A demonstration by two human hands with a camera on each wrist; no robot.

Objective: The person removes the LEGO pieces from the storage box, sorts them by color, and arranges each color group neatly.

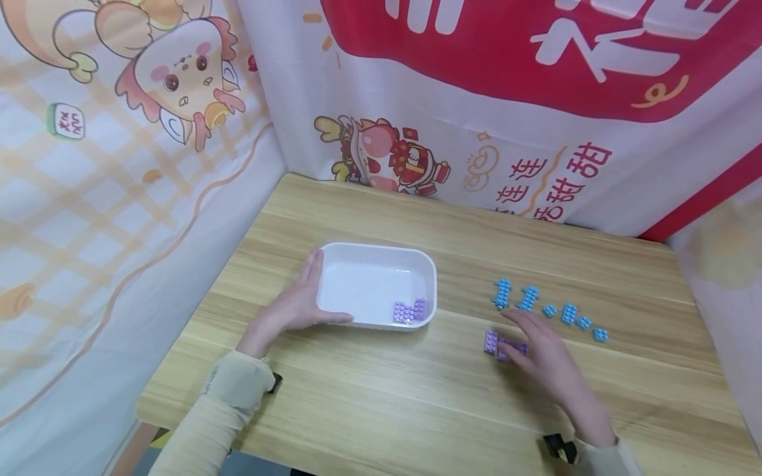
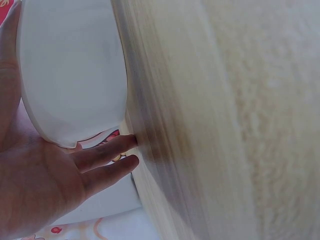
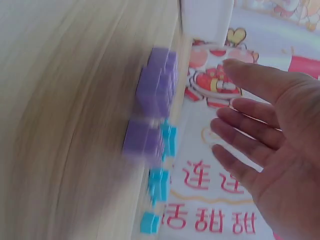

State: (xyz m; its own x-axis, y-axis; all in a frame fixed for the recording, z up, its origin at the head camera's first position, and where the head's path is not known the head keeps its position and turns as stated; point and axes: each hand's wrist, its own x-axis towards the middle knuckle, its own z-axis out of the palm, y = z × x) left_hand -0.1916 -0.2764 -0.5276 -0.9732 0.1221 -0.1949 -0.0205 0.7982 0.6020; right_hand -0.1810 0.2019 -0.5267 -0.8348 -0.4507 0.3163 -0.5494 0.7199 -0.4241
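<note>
My left hand (image 1: 297, 301) rests against the left end of a white plastic container (image 1: 357, 284), its thumb along the front rim and its fingers by the left end. Two of its fingers extend straight, apart from the container wall, in the left wrist view. Purple building bricks (image 1: 409, 312) lie in the container's front right corner. To the right, my right hand (image 1: 550, 363) hovers with spread fingers above more purple bricks (image 1: 491, 342) on the table, partly hiding them. The right wrist view shows nothing in its palm, with purple bricks (image 3: 155, 85) off to one side.
Several light blue bricks (image 1: 569, 314) form a row on the wooden table (image 1: 381, 396) behind and to the right of the right hand. Printed cloths (image 1: 417, 86) hang along the table's back and left sides.
</note>
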